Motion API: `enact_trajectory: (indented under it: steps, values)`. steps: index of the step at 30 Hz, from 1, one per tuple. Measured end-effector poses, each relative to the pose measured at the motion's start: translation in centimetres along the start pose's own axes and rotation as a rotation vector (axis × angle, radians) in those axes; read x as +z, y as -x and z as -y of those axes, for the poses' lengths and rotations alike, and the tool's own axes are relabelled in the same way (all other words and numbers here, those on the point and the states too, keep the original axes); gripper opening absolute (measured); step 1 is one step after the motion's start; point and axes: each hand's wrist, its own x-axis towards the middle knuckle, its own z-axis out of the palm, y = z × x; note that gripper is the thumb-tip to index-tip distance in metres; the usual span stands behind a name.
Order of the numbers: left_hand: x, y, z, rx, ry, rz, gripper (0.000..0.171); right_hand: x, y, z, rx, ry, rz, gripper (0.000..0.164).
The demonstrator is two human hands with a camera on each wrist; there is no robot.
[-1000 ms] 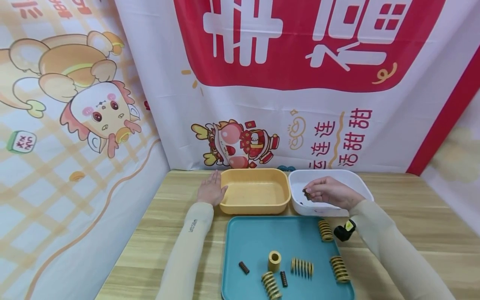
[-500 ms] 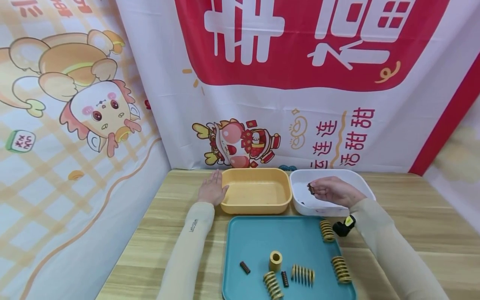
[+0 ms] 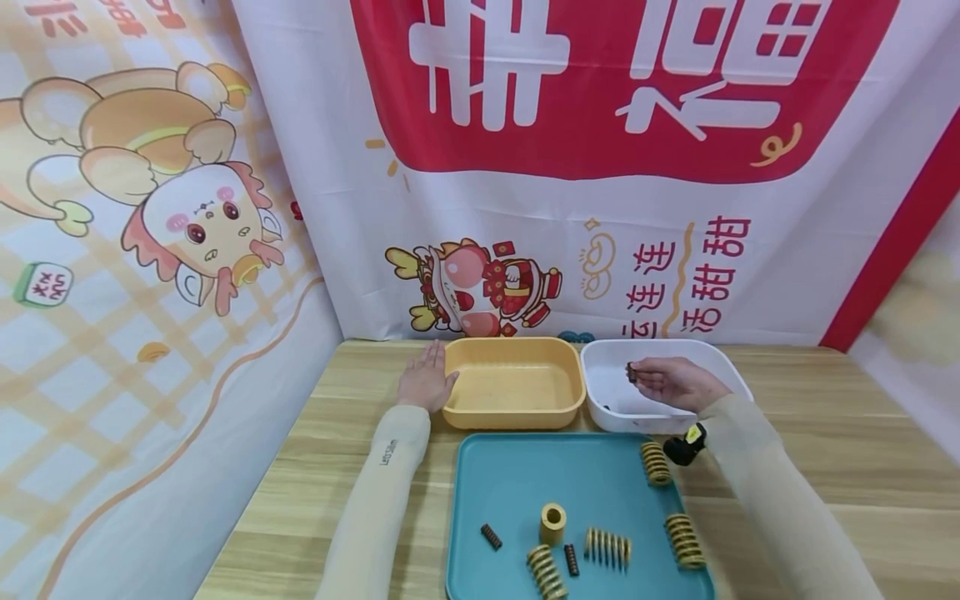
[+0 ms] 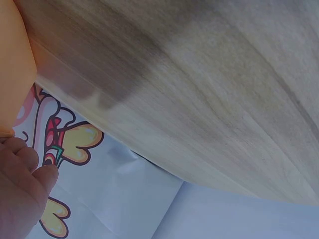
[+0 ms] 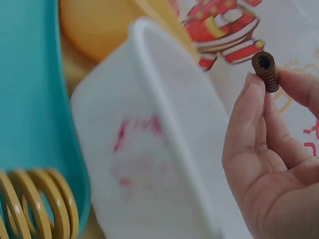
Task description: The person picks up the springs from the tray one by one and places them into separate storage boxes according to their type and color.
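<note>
My right hand (image 3: pixel 681 383) is over the white bin (image 3: pixel 633 421) and pinches a small dark brown coil spring (image 5: pixel 268 72) between thumb and fingers. In the right wrist view the spring's hollow end faces the camera. A small dark piece (image 3: pixel 606 407) lies inside that bin. My left hand (image 3: pixel 426 379) rests with fairly straight fingers against the left side of the yellow bin (image 3: pixel 513 419). On the teal tray (image 3: pixel 510 467) lie two more small dark springs, one (image 3: pixel 491 536) at the left and one (image 3: pixel 572 560) near the middle.
Several thick gold springs are on the tray, two along its right edge (image 3: pixel 656 463). A gold hollow cylinder (image 3: pixel 552 525) stands upright near the middle. Both bins stand side by side behind the tray, close to a printed cloth backdrop (image 3: pixel 360 275).
My right hand has moved slightly right and back over the white bin, carrying the small spring. My left hand stays at the yellow bin.
</note>
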Motion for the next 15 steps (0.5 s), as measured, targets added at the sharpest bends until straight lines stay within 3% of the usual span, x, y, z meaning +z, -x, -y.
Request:
enact_trajectory:
  steps: [2,5,9,11,15]
  values:
    - [0.1,-0.1,0.1,-0.002,0.000,0.004,0.065,-0.2,-0.4,-0.2,-0.005,0.065,-0.030,0.019]
    - [0.3,-0.3,0.1,0.000,-0.004,0.010,0.065,-0.3,-1.1,-0.6,-0.018,0.265,-0.116,0.013]
    - [0.4,-0.4,0.3,0.003,-0.007,0.008,0.066,0.0,-2.3,-1.5,-0.005,0.577,-0.242,0.032]
    - [0.5,-0.4,0.3,0.003,-0.003,0.007,0.065,0.2,-3.0,-1.9,0.011,0.700,-0.277,0.035]
    - [0.4,-0.4,0.3,0.002,-0.003,-0.003,0.065,0.6,-4.1,-2.4,0.041,0.901,-0.312,0.027]
